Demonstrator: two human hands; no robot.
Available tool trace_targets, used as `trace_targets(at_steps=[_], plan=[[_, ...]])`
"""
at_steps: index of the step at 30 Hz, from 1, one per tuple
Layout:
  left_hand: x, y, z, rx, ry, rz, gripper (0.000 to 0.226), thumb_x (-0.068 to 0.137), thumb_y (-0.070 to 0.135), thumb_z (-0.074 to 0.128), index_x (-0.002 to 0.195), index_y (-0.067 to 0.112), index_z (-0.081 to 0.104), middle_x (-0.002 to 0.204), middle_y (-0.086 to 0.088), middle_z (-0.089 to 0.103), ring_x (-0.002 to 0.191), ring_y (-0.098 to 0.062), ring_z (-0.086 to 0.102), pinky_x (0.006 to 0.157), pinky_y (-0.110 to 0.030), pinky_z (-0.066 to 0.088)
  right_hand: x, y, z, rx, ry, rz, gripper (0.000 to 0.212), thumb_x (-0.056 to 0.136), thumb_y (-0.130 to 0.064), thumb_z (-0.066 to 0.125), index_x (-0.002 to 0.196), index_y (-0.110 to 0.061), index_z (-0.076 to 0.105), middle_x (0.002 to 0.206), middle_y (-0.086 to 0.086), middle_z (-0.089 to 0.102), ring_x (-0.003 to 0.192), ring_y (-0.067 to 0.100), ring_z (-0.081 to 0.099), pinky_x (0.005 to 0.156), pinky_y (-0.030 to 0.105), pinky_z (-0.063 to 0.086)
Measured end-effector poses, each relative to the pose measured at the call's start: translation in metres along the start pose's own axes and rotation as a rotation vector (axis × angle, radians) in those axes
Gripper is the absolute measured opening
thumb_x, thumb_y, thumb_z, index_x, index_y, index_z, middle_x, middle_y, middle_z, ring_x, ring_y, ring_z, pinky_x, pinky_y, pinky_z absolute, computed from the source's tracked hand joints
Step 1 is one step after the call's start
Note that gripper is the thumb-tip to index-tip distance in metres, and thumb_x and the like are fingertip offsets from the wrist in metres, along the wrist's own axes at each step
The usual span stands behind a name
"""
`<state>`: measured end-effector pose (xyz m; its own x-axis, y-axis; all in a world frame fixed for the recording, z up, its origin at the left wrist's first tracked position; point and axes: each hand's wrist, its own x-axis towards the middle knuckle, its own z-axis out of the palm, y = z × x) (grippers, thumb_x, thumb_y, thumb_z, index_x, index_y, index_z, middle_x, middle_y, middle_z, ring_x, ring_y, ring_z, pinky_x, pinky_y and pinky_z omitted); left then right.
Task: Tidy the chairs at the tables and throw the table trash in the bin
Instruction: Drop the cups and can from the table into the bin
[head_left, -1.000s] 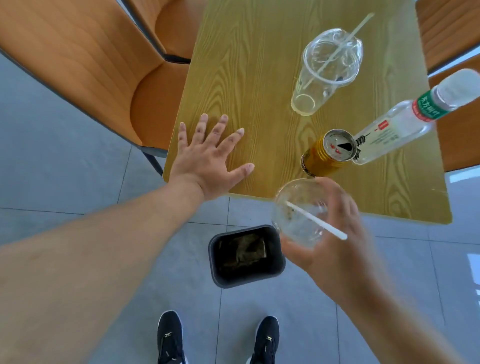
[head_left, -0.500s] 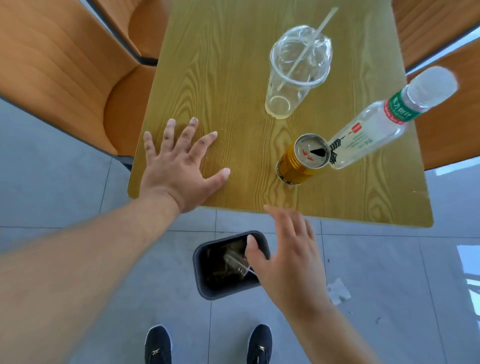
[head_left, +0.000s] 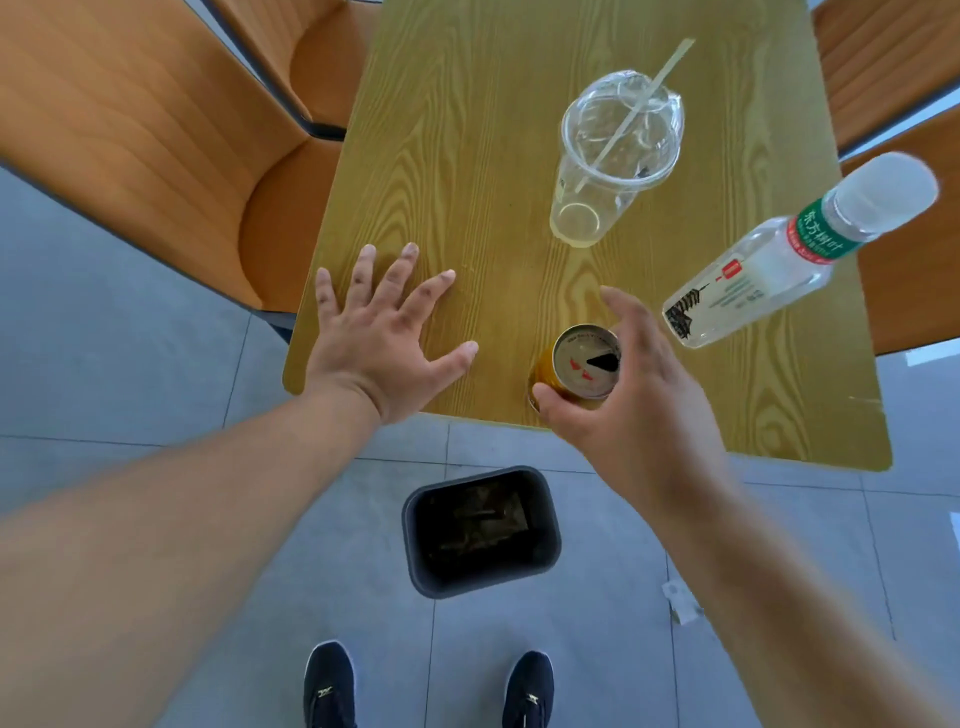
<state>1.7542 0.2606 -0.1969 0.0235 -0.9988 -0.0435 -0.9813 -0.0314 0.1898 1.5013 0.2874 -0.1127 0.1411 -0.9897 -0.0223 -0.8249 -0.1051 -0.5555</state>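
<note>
**Reaching for the can, bin waiting below**

My left hand (head_left: 384, 343) lies flat on the yellow wood-grain worktop (head_left: 467, 130), fingers spread and holding nothing, bracing me at the near edge. My right hand (head_left: 623, 395) curls around the gold aluminium drink can (head_left: 584, 364) that stands upright near the worktop's front edge: my thumb touches its near side and my fingers arc over the far side, but they are not closed, so I judge the grip not made yet.

I take the step in hand to be clearing the table trash. The dark rectangular plastic bin (head_left: 483, 530) sits on the grey tiled floor just in front of my black shoes (head_left: 330, 686), below the worktop's edge, with some rubbish already inside. Still on the worktop are a clear plastic cup with a domed lid and straw (head_left: 608, 156) and a clear plastic water bottle with a green label (head_left: 774, 260), which looks tilted. Orange padded chairs (head_left: 156, 145) stand on both sides.

Next I should close my fingers round the can, lift it clear and drop it into the bin, keeping it upright in case any drink remains.
</note>
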Motion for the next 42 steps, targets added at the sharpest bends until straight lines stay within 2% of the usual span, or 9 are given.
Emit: trace_targets(at_steps=[4, 10, 13, 15, 22, 26, 30, 38, 42], plan=[[-0.001, 0.0, 0.001, -0.024, 0.009, 0.002, 0.084, 0.085, 0.092, 0.023, 0.158, 0.049, 0.02, 0.175, 0.005, 0.007, 0.159, -0.029, -0.006, 0.122, -0.066, -0.009, -0.067, -0.016, 0.025, -0.041, -0.149, -0.162, 0.088, 0.075, -0.065, 0.068, 0.151, -0.039, 0.031, 0.12, -0.019, 0.05, 0.1, 0.006, 0.053, 0.074, 0.021, 0.041], [-0.003, -0.002, 0.002, -0.013, 0.018, 0.005, 0.084, 0.086, 0.092, 0.02, 0.158, 0.049, 0.02, 0.175, 0.004, 0.007, 0.159, -0.028, -0.007, 0.122, -0.065, -0.01, -0.093, -0.007, 0.048, 0.052, -0.252, 0.009, 0.108, 0.073, -0.078, 0.071, 0.156, -0.046, 0.011, 0.144, -0.022, 0.03, 0.133, 0.005, 0.032, 0.101, 0.018, 0.028], [-0.004, -0.002, 0.003, -0.014, 0.029, 0.009, 0.084, 0.086, 0.092, 0.02, 0.158, 0.05, 0.019, 0.175, 0.005, 0.006, 0.159, -0.027, -0.009, 0.122, -0.066, -0.009, -0.062, -0.018, 0.033, 0.077, -0.04, -0.048, 0.091, 0.079, -0.073, 0.067, 0.152, -0.037, 0.029, 0.144, -0.017, 0.039, 0.132, 0.004, 0.037, 0.105, 0.01, 0.025], [-0.004, -0.002, 0.003, -0.005, 0.033, 0.009, 0.084, 0.086, 0.093, 0.02, 0.159, 0.05, 0.017, 0.175, 0.006, 0.005, 0.159, -0.027, -0.01, 0.122, -0.066, -0.009, -0.024, -0.024, 0.017, 0.129, 0.153, -0.055, 0.088, 0.082, -0.064, 0.071, 0.151, -0.026, 0.032, 0.142, -0.014, 0.041, 0.133, 0.011, 0.041, 0.112, 0.023, 0.031], [-0.002, -0.002, 0.003, -0.01, 0.024, 0.013, 0.085, 0.086, 0.093, 0.019, 0.159, 0.05, 0.016, 0.174, 0.006, 0.004, 0.159, -0.027, -0.013, 0.122, -0.067, -0.008, 0.133, -0.041, -0.026, 0.22, 0.352, 0.068, 0.124, 0.078, -0.058, 0.084, 0.163, -0.012, 0.006, 0.169, 0.012, 0.019, 0.155, 0.026, 0.014, 0.125, 0.041, 0.016], [0.0, -0.001, 0.002, -0.016, 0.022, 0.011, 0.084, 0.085, 0.092, 0.02, 0.158, 0.051, 0.017, 0.174, 0.006, 0.005, 0.159, -0.027, -0.012, 0.122, -0.067, -0.008, 0.173, -0.046, -0.028, 0.191, 0.241, 0.131, 0.085, 0.077, -0.062, 0.081, 0.144, -0.024, 0.045, 0.141, 0.002, 0.049, 0.119, 0.019, 0.058, 0.096, 0.031, 0.046], [0.002, -0.001, -0.001, -0.024, 0.012, -0.004, 0.083, 0.085, 0.091, 0.023, 0.158, 0.051, 0.017, 0.174, 0.006, 0.004, 0.158, -0.028, -0.011, 0.122, -0.067, -0.009, 0.126, -0.052, -0.02, 0.096, 0.178, 0.015, 0.059, 0.075, -0.062, 0.08, 0.118, -0.032, 0.056, 0.118, -0.008, 0.053, 0.077, -0.007, 0.051, 0.06, 0.008, 0.035], [-0.001, 0.0, 0.002, -0.029, 0.012, -0.005, 0.083, 0.085, 0.091, 0.025, 0.157, 0.049, 0.022, 0.174, 0.006, 0.008, 0.159, -0.029, -0.005, 0.122, -0.067, -0.008, -0.07, -0.058, 0.002, 0.147, 0.017, -0.204, 0.066, 0.07, -0.056, 0.086, 0.125, -0.028, 0.06, 0.129, -0.007, 0.054, 0.115, 0.014, 0.057, 0.085, 0.029, 0.052], [-0.002, 0.001, 0.002, -0.022, 0.019, -0.005, 0.082, 0.086, 0.09, 0.026, 0.157, 0.049, 0.022, 0.174, 0.006, 0.008, 0.159, -0.029, -0.005, 0.122, -0.067, -0.007, -0.096, -0.043, 0.024, 0.083, -0.019, -0.182, 0.088, 0.068, -0.067, 0.083, 0.138, -0.027, 0.048, 0.131, -0.011, 0.049, 0.112, 0.012, 0.055, 0.092, 0.017, 0.039]])
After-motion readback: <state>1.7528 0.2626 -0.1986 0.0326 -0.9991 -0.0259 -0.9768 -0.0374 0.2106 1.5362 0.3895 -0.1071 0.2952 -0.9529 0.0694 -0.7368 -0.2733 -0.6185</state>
